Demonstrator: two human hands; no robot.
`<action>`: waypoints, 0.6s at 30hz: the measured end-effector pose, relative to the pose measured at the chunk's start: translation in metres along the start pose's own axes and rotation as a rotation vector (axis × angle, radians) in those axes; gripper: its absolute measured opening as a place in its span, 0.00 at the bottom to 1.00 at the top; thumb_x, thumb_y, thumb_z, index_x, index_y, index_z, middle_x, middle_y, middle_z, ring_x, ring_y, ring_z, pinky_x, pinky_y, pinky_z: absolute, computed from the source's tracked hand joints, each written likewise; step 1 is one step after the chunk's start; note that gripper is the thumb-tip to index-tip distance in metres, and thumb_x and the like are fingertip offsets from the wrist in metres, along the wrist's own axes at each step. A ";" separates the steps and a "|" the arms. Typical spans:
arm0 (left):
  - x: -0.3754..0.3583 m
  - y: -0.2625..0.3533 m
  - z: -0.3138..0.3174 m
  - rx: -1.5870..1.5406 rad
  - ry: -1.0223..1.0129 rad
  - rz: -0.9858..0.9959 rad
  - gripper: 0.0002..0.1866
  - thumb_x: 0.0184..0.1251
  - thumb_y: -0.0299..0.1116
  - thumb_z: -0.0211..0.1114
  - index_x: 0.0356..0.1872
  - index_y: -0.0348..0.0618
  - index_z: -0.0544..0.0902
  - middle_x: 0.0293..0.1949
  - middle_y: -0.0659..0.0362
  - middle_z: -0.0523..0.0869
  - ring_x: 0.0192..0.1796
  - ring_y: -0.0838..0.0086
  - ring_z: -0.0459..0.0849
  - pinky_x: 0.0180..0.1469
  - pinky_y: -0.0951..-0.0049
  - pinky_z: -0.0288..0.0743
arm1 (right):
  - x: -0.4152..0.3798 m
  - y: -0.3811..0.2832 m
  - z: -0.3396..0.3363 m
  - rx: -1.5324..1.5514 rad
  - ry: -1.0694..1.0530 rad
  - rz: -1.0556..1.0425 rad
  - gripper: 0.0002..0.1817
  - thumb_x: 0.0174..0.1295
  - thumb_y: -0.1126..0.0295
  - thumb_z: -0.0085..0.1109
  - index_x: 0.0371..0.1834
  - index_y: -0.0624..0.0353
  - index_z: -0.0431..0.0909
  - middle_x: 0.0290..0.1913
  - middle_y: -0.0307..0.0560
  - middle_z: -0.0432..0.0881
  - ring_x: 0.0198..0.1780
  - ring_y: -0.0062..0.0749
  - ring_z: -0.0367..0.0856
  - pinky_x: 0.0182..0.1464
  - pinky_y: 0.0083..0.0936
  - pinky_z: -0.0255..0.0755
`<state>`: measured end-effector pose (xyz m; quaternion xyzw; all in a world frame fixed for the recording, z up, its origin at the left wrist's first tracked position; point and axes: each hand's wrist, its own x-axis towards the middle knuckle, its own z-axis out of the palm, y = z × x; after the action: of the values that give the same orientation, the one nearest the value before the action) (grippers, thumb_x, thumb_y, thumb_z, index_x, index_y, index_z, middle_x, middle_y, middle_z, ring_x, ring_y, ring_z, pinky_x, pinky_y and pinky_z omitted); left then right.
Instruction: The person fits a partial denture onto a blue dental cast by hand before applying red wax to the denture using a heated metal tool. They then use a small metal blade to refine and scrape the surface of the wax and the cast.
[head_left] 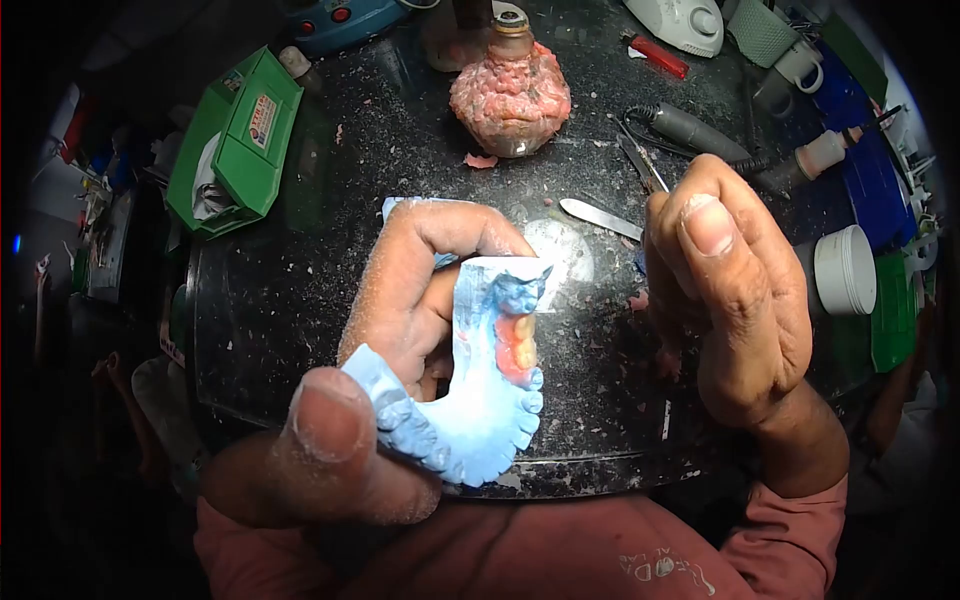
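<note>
My left hand grips a light blue U-shaped dental cast, its thumb by one end and its fingers bent behind the other. Teeth line the cast's outer curve, facing down and right. On its right arm sits a pink base with yellowish artificial teeth. To the right, apart from the cast, my right hand is raised with its fingers curled and the thumb pressed against them. Whatever those fingers may hold is hidden. Beyond the hands, a metal spatula blade lies on the black table.
A glass burner crusted with pink wax stands at the back. Around it are a green box, a red lighter and a grey handpiece. A white tub is at right. Dust and pink scraps dot the table.
</note>
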<state>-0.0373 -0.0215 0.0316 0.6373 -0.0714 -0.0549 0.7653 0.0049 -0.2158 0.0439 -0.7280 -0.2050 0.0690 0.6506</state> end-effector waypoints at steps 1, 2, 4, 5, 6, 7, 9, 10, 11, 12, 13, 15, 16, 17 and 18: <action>0.001 0.000 0.000 -0.131 -0.020 0.015 0.50 0.54 0.78 0.35 0.50 0.31 0.69 0.35 0.58 0.70 0.30 0.79 0.67 0.36 0.80 0.59 | 0.000 0.000 0.002 0.029 -0.010 -0.016 0.12 0.71 0.63 0.45 0.32 0.60 0.66 0.24 0.36 0.65 0.21 0.13 0.61 0.22 0.13 0.59; 0.001 0.001 0.000 -0.130 -0.022 0.018 0.50 0.54 0.78 0.35 0.50 0.31 0.69 0.35 0.58 0.70 0.30 0.79 0.67 0.36 0.80 0.59 | 0.000 0.000 0.004 0.059 -0.019 -0.031 0.12 0.71 0.64 0.46 0.32 0.60 0.66 0.24 0.36 0.65 0.22 0.13 0.61 0.22 0.14 0.58; 0.002 0.002 0.000 -0.130 -0.029 -0.010 0.50 0.54 0.77 0.37 0.51 0.31 0.68 0.34 0.58 0.70 0.31 0.79 0.68 0.36 0.80 0.60 | 0.000 0.003 0.003 0.005 -0.056 -0.079 0.10 0.71 0.66 0.49 0.33 0.61 0.67 0.25 0.35 0.66 0.22 0.12 0.62 0.23 0.13 0.59; 0.002 0.003 0.000 -0.131 -0.032 -0.026 0.50 0.54 0.77 0.37 0.51 0.31 0.68 0.34 0.57 0.71 0.31 0.78 0.69 0.37 0.80 0.61 | 0.001 0.005 0.003 -0.048 -0.094 -0.122 0.09 0.70 0.69 0.51 0.33 0.62 0.69 0.26 0.35 0.67 0.23 0.12 0.63 0.23 0.13 0.59; 0.002 0.004 0.000 -0.131 -0.035 -0.042 0.50 0.54 0.76 0.38 0.51 0.31 0.68 0.34 0.57 0.71 0.31 0.78 0.70 0.37 0.80 0.61 | 0.002 0.011 0.001 -0.071 -0.102 -0.184 0.06 0.67 0.73 0.56 0.36 0.64 0.71 0.30 0.37 0.71 0.25 0.12 0.68 0.25 0.12 0.61; 0.002 0.005 0.000 -0.133 -0.038 -0.058 0.49 0.53 0.76 0.38 0.51 0.31 0.67 0.34 0.57 0.71 0.31 0.78 0.70 0.37 0.80 0.62 | 0.002 0.011 0.001 -0.071 -0.101 -0.184 0.06 0.67 0.73 0.56 0.36 0.64 0.71 0.30 0.37 0.71 0.25 0.12 0.68 0.25 0.12 0.61; 0.003 0.007 -0.001 -0.137 -0.043 -0.090 0.49 0.53 0.75 0.39 0.52 0.31 0.67 0.33 0.56 0.72 0.31 0.77 0.71 0.38 0.80 0.63 | 0.002 0.012 0.002 -0.003 -0.120 -0.142 0.07 0.65 0.74 0.58 0.40 0.66 0.73 0.36 0.41 0.75 0.30 0.14 0.73 0.30 0.14 0.69; 0.003 0.008 -0.001 -0.139 -0.045 -0.106 0.49 0.53 0.75 0.40 0.52 0.31 0.67 0.33 0.56 0.72 0.31 0.76 0.72 0.38 0.80 0.63 | 0.002 0.012 0.004 -0.003 -0.121 -0.141 0.07 0.65 0.74 0.58 0.40 0.66 0.73 0.36 0.41 0.75 0.30 0.14 0.73 0.30 0.14 0.69; 0.003 0.009 -0.002 -0.142 -0.048 -0.124 0.49 0.53 0.75 0.41 0.52 0.31 0.66 0.33 0.55 0.73 0.31 0.76 0.72 0.39 0.80 0.64 | 0.003 0.012 0.006 0.091 -0.102 -0.113 0.08 0.63 0.75 0.59 0.42 0.67 0.74 0.37 0.43 0.76 0.33 0.17 0.76 0.33 0.15 0.72; 0.003 0.009 -0.002 -0.145 -0.051 -0.142 0.48 0.52 0.75 0.41 0.52 0.31 0.66 0.33 0.55 0.73 0.31 0.76 0.73 0.39 0.79 0.65 | 0.003 0.013 0.008 0.185 -0.083 -0.085 0.10 0.62 0.77 0.61 0.43 0.68 0.75 0.39 0.45 0.78 0.36 0.19 0.78 0.36 0.17 0.76; 0.003 0.009 -0.002 -0.147 -0.055 -0.160 0.48 0.52 0.74 0.42 0.52 0.31 0.66 0.33 0.55 0.74 0.31 0.75 0.73 0.39 0.79 0.65 | 0.003 0.015 0.008 0.185 -0.080 -0.083 0.10 0.62 0.77 0.61 0.43 0.68 0.75 0.39 0.45 0.78 0.36 0.19 0.78 0.36 0.17 0.76; 0.004 0.008 -0.005 -0.283 -0.082 -0.194 0.48 0.52 0.74 0.42 0.53 0.32 0.66 0.33 0.54 0.74 0.32 0.74 0.75 0.39 0.78 0.68 | 0.004 0.020 0.008 0.192 -0.088 -0.217 0.12 0.58 0.78 0.64 0.44 0.68 0.76 0.40 0.47 0.79 0.40 0.23 0.81 0.39 0.18 0.78; 0.004 0.008 -0.006 -0.417 -0.105 -0.226 0.48 0.53 0.74 0.42 0.53 0.33 0.66 0.33 0.54 0.75 0.32 0.74 0.76 0.38 0.77 0.70 | 0.004 0.021 0.007 0.193 -0.085 -0.215 0.12 0.58 0.78 0.64 0.44 0.68 0.76 0.40 0.47 0.79 0.40 0.23 0.81 0.39 0.18 0.78; 0.004 0.008 -0.006 -0.416 -0.108 -0.228 0.48 0.53 0.74 0.42 0.53 0.33 0.66 0.33 0.54 0.75 0.32 0.74 0.76 0.38 0.77 0.70 | 0.004 0.021 0.006 0.164 -0.104 -0.231 0.12 0.57 0.79 0.65 0.44 0.68 0.77 0.40 0.47 0.80 0.40 0.23 0.81 0.38 0.17 0.78; 0.005 0.009 -0.006 -0.450 -0.108 -0.243 0.47 0.53 0.74 0.42 0.53 0.34 0.66 0.33 0.54 0.75 0.33 0.73 0.77 0.37 0.76 0.71 | 0.004 0.020 0.005 0.135 -0.124 -0.247 0.13 0.56 0.79 0.67 0.43 0.67 0.78 0.40 0.48 0.80 0.41 0.23 0.82 0.38 0.17 0.78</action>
<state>-0.0318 -0.0152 0.0398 0.4510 -0.0209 -0.1950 0.8707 0.0109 -0.2116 0.0240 -0.6461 -0.3274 0.0468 0.6878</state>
